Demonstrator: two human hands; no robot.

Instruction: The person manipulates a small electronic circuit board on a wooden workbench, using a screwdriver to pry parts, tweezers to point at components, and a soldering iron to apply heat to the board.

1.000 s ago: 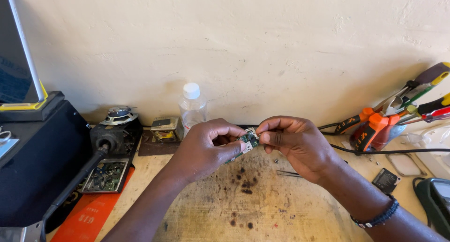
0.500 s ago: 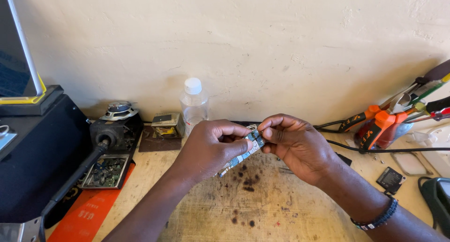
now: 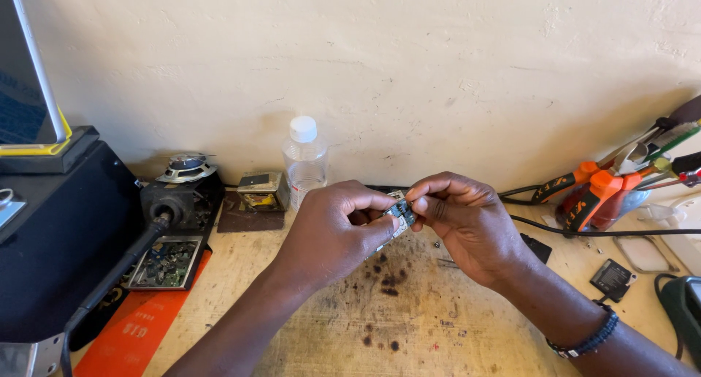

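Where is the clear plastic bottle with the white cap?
In the head view, the clear plastic bottle with the white cap stands upright against the pale wall, just left of centre, behind the left hand and beside a small metal transformer block.

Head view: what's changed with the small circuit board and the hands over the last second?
Little has changed. Both hands, left hand and right hand, still pinch the small circuit board between their fingertips above the wooden bench. The board has been turned slightly between the fingers; neither hand let go. The plastic bottle, the orange-handled pliers and the black box stayed as they were.
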